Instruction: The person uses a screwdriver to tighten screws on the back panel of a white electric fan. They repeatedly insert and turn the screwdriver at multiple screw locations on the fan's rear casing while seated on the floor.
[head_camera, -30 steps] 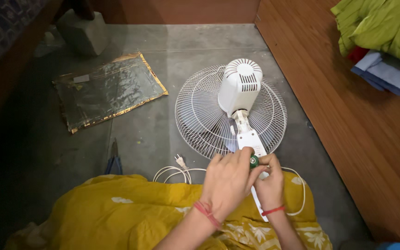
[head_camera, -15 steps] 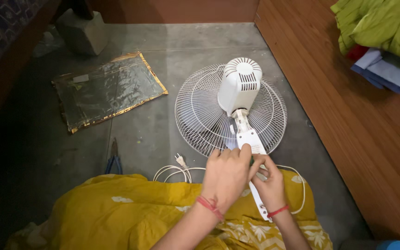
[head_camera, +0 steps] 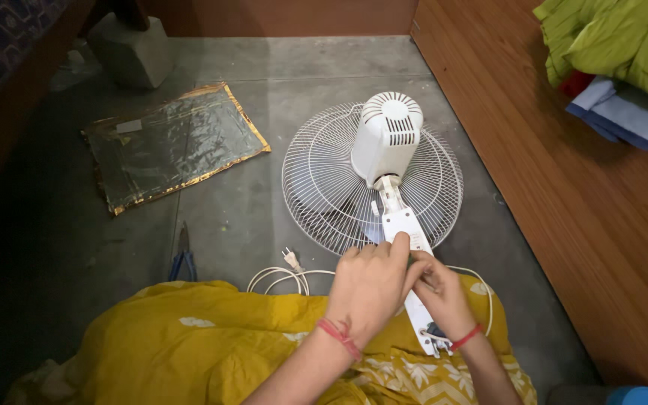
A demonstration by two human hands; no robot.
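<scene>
Both hands, left (head_camera: 369, 289) and right (head_camera: 440, 296), should stay closed on the fan stem (head_camera: 408, 238), steadying it on the lap.

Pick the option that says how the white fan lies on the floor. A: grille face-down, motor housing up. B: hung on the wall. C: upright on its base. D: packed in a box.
A: the round wire grille lies flat on the grey floor with the motor housing on top, while the left hand and right hand grip the fan's white stem.
</scene>
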